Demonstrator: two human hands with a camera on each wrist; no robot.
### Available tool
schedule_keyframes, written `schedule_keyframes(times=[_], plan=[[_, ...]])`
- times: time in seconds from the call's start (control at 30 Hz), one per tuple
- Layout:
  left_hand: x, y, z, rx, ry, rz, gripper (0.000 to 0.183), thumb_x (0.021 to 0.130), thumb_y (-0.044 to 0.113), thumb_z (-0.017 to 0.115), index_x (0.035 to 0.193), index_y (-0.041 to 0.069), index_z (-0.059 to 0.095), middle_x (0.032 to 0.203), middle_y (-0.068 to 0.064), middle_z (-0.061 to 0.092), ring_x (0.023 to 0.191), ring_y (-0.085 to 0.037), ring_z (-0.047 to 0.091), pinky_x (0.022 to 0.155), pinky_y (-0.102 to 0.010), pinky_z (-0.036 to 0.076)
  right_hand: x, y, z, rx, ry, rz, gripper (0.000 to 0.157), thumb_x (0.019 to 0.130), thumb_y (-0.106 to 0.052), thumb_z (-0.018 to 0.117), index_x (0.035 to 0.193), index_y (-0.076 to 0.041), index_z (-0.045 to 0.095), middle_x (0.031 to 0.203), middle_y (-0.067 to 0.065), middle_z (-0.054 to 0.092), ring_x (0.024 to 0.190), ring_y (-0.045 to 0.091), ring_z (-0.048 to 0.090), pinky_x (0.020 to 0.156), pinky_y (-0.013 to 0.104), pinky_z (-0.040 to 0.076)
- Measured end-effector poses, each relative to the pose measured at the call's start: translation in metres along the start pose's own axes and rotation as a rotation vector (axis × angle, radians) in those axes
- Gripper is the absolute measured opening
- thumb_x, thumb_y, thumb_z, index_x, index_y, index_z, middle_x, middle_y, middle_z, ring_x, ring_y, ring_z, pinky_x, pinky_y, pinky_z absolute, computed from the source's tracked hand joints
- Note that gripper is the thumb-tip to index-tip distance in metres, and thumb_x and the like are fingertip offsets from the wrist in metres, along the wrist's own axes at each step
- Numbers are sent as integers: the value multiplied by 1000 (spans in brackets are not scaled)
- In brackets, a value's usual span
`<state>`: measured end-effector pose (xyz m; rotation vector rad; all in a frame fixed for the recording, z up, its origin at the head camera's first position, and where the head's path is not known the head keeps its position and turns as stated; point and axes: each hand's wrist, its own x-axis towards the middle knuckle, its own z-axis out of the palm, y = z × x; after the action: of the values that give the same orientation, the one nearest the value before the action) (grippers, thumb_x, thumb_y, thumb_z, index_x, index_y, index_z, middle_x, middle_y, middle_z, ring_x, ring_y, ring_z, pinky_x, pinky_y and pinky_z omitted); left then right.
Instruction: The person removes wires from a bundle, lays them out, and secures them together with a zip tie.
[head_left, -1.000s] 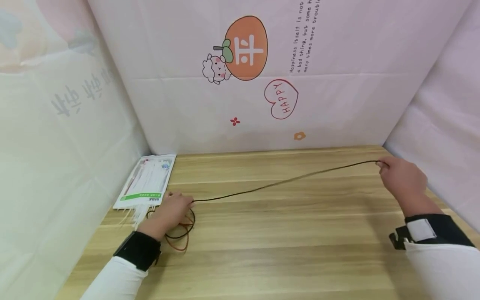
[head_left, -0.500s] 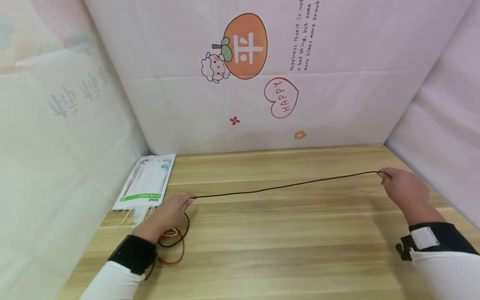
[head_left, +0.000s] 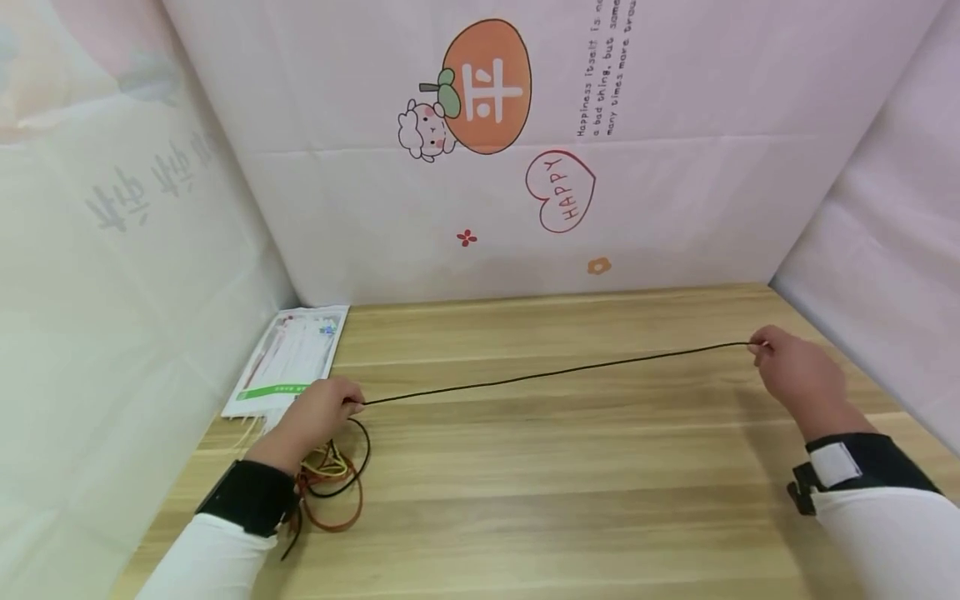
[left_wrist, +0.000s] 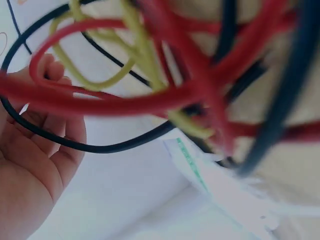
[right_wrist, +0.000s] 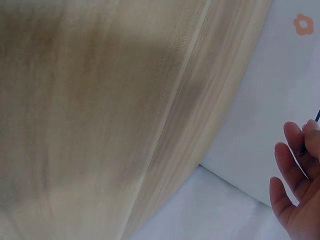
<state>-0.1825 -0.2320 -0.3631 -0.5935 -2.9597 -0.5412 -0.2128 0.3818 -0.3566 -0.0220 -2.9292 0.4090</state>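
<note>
A thin black wire (head_left: 555, 373) stretches nearly straight between my two hands above the wooden table. On the left, my left hand (head_left: 318, 414) pinches it at the fingertips. At the far right, my right hand (head_left: 798, 375) pinches the wire's other end between thumb and finger; in the right wrist view a dark tip shows behind the thumb. Below the left hand hangs a loose bundle of wires: black loops, a red wire (left_wrist: 125, 104) and a yellow wire (left_wrist: 142, 50), which sit close to the left wrist camera. Part of the bundle is hidden behind the left forearm.
A white packet (head_left: 288, 354) with a green stripe lies at the table's back left, with thin white strips (head_left: 270, 417) sticking out of its near end. White printed cloth walls (head_left: 360, 217) enclose the wooden table (head_left: 570, 483) at the back and both sides.
The left hand has moved left and slightly nearer, and its wire bundle has come more into view. The slightly sagging wire is now straighter. The right hand dipped, then rose a little.
</note>
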Motion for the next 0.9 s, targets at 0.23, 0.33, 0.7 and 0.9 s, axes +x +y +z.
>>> schedule_keyframes(times=[0.23,0.33,0.7,0.9], plan=[[25,-2,-2,130,-108,-118,13,87,4,69,77,8,63,77,-3,62,69,-19,55,63,-37,47,16,2,12,-6,-22,-59,19,97,-13,55,104,2,65,105,30,62,91,48,59,61,51,46],[38,-4,-4,151,-112,-118,19,86,2,69,72,8,58,72,-2,57,66,-19,51,62,-36,44,22,4,18,-2,-51,-79,19,95,-6,54,104,6,65,106,32,61,95,50,57,71,56,46],[69,-12,-2,209,-155,-164,17,83,-1,62,68,6,60,72,-5,60,69,-22,56,63,-38,47,41,7,38,-10,-133,-102,25,90,5,48,107,7,66,112,34,59,104,54,53,82,61,45],[77,-15,3,190,-193,-222,18,79,-4,53,65,7,56,73,-8,58,70,-23,54,64,-40,48,46,12,43,-6,-202,-64,24,95,-2,46,112,1,62,112,29,62,102,50,55,79,59,45]])
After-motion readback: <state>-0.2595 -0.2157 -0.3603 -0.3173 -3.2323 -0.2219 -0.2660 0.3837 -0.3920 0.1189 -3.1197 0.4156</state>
